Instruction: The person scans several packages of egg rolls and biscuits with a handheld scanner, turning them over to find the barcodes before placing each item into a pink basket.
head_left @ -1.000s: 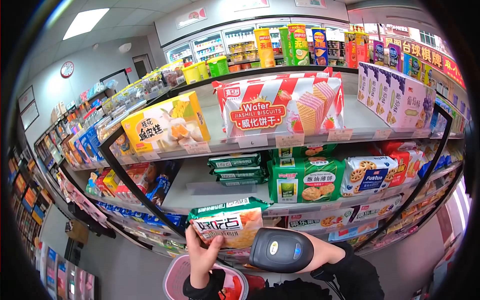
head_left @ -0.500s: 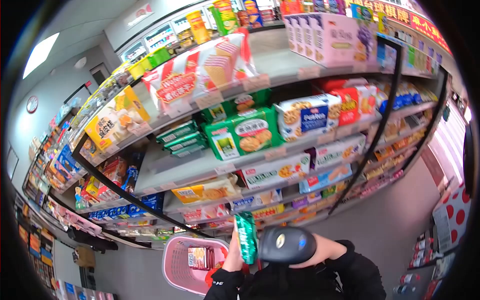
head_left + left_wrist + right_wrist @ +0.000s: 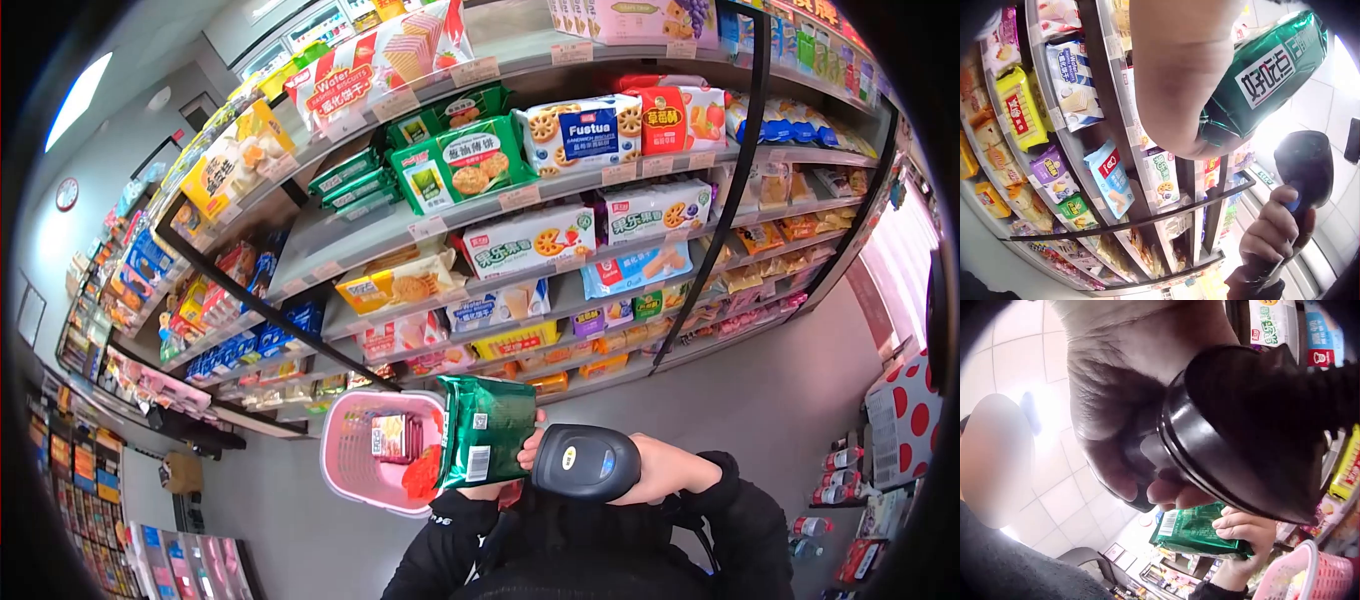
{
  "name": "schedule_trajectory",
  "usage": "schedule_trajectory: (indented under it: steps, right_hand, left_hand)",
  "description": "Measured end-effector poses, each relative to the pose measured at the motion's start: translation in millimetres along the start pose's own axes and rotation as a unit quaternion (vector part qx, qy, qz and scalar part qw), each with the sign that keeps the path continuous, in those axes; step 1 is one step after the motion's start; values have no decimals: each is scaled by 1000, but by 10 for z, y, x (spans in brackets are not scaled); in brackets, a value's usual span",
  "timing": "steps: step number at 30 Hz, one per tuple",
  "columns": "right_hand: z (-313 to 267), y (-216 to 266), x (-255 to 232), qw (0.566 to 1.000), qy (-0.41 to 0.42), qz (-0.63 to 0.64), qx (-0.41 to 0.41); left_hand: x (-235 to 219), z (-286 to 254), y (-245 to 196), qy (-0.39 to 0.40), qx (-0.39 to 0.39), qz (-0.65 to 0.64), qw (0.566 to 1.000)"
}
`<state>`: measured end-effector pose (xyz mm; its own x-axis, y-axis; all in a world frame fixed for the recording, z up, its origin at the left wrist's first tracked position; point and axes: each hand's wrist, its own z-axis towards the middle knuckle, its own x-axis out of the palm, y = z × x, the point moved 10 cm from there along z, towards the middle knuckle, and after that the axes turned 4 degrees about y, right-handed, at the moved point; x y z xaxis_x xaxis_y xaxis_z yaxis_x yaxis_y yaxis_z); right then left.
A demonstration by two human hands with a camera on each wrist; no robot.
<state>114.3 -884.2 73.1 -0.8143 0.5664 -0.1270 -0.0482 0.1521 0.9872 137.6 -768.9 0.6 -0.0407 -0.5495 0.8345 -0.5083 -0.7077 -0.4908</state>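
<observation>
A green foil snack pack (image 3: 490,432) is held in the left hand (image 3: 527,450), its back with a barcode facing up in the head view. Fingers of that hand curl over the pack's edge in the right wrist view, where the left hand (image 3: 1246,536) grips the pack (image 3: 1194,532). The right hand (image 3: 668,470) grips a black handheld scanner (image 3: 585,462), whose head is beside the pack. In the left wrist view the right hand's (image 3: 1271,232) fingers wrap the scanner handle, below the pack (image 3: 1266,75).
Left of the pack, a pink basket (image 3: 338,452) holds a dark red pack (image 3: 397,438) and something red. Shelves (image 3: 430,225) of packaged biscuits stand in front. Bottles (image 3: 838,475) and a red-dotted box (image 3: 902,422) are at the right, with floor (image 3: 290,520) around the basket.
The left hand has brought the green pack down from the shelf front and turned it, so its barcode side shows. The head view has tilted down and right. The scanner stays in the right hand.
</observation>
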Motion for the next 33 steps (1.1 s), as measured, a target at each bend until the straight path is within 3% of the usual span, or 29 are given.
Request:
schedule_trajectory:
  steps: [1, 2, 4, 5, 6, 9, 10, 12, 14, 16, 17, 19, 22, 24, 26, 33]
  right_hand:
    - [-3, 1, 56, 1000, 20, -9, -2]
    - [0, 0, 116, 999, 41, -19, -4]
    - [11, 23, 202, 997, 60, -37, -22]
    - [17, 55, 237, 995, 70, -58, -38]
    - [22, 58, 260, 995, 74, -57, -40]
    - [6, 23, 364, 993, 102, -58, -28]
    - [-4, 23, 393, 992, 110, -56, -30]
    - [-24, 40, 423, 991, 116, -53, -34]
    - [-58, 79, 448, 991, 124, -36, -44]
    - [-101, 32, 450, 992, 119, -33, -41]
    - [-124, 0, 448, 992, 115, -34, -36]
    - [-183, -25, 435, 994, 97, -20, -40]
    - [-267, -109, 392, 997, 65, -8, -45]
    - [-326, -149, 373, 998, 47, -6, -44]
    - [-376, -148, 334, 998, 24, 17, -49]
    - [-457, -223, 353, 999, 22, 41, -26]
  left_hand:
    - [69, -38, 11, 49, 12, -52, 997]
    - [2, -78, 46, 42, 18, -54, 998]
    - [-294, -136, 91, -32, 34, 55, 997]
    - [-338, -132, 197, -33, -17, -63, 997]
    - [-356, -175, 210, -36, -13, -63, 997]
    - [-297, -319, 71, -62, 61, 213, 973]
    - [-320, -327, 91, -64, 59, 212, 973]
    - [-422, -305, 266, -57, 27, -89, 994]
    - [-456, -324, 297, -68, 40, -32, 996]
    - [-465, -341, 237, -94, 56, 200, 974]
    - [-491, -330, 246, -93, 50, 204, 973]
    - [-503, -273, 527, -45, -56, -91, 993]
    - [-458, -211, 582, -5, -74, -89, 993]
    - [-561, -147, 571, -27, -29, -11, 999]
    - [-594, -127, 632, -50, -33, -6, 998]
    - [-595, -134, 663, -18, -38, 103, 994]
